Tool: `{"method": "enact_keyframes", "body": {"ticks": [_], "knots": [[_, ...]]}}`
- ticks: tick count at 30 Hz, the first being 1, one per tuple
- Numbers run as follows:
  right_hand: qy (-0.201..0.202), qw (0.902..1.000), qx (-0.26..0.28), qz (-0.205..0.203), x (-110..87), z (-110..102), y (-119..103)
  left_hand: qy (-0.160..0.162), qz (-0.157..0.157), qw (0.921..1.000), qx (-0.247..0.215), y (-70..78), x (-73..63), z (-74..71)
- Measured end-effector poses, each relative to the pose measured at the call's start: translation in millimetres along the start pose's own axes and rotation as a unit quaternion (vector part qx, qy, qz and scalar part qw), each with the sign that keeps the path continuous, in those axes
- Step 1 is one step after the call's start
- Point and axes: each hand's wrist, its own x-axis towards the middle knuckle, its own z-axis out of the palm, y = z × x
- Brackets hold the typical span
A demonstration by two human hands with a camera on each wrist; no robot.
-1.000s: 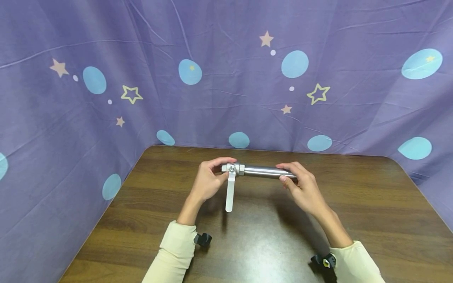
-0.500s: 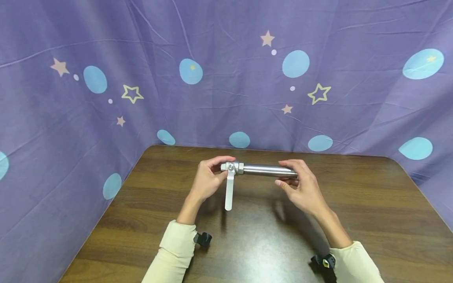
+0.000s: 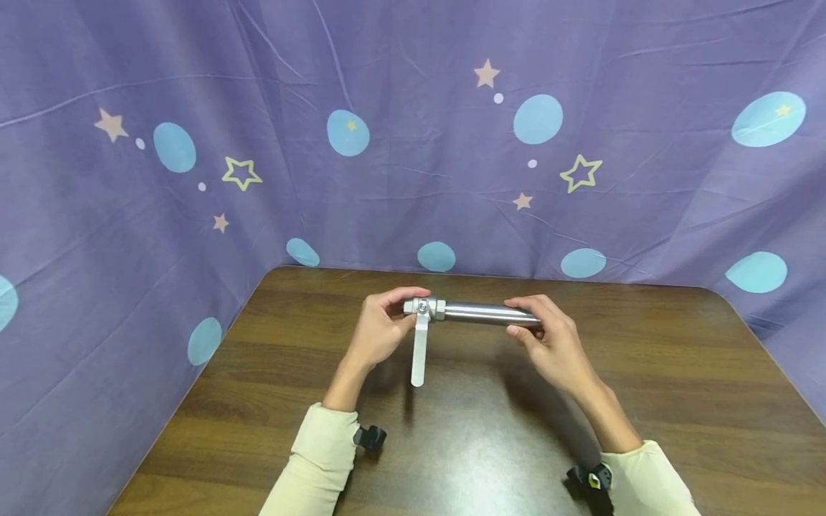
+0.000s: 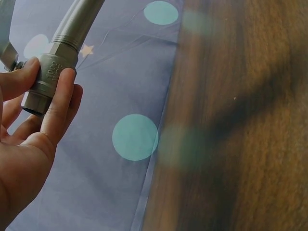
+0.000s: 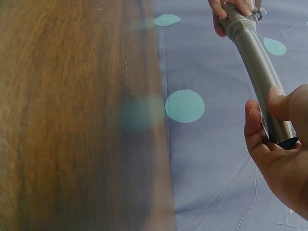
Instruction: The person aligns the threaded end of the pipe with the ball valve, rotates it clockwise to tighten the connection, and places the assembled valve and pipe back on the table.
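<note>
A silver ball valve with a long flat lever handle is joined to the left end of a shiny metal pipe. Both are held level above the table, and the lever points toward me. My left hand grips the valve body between thumb and fingers; the valve's open end shows in the left wrist view. Around the right end of the pipe, my right hand pinches with its thumb on the near side and fingers on the far side. The pipe's open end sits by the palm in the right wrist view.
The brown wood-grain table lies beneath both hands. A purple curtain with stars and blue dots hangs along its back and left edges. Black wrist cameras are strapped to both sleeves.
My right thumb came away from the pipe half a second ago and is back on it, with the hand slightly shifted. The valve and pipe rose slightly and returned; my left hand keeps its grip.
</note>
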Motion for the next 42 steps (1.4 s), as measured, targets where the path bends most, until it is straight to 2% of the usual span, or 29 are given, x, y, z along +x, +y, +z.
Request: {"method": "enact_keyframes", "body": {"ticks": [7, 23, 26, 33, 38, 42], "knots": [[-0.008, 0.9999, -0.003, 0.013, -0.5, -0.1, -0.3, -0.003, -0.001, 1.0000, 0.000, -1.5, 0.4, -0.7], [-0.053, 0.9967, 0.003, 0.062, -1.5, -3.8, -3.1, -0.005, -0.002, 1.0000, -0.004, -1.0, -0.2, -0.7], [-0.052, 0.9975, -0.001, 0.048, -1.4, -3.6, -1.8, -0.004, -0.002, 1.0000, -0.002, -0.7, 0.0, -0.7], [-0.031, 0.9980, -0.055, -0.004, -1.0, -0.3, 2.5, -0.001, -0.001, 1.0000, 0.000, -1.0, 0.9, -0.8], [-0.036, 0.9976, -0.059, -0.006, -2.2, 1.8, 0.7, -0.002, -0.006, 1.0000, -0.002, -2.0, 0.6, -0.6], [-0.048, 0.9980, -0.041, 0.000, -2.8, 1.8, 0.0, -0.002, -0.008, 1.0000, -0.002, -2.6, 0.2, 0.0]]}}
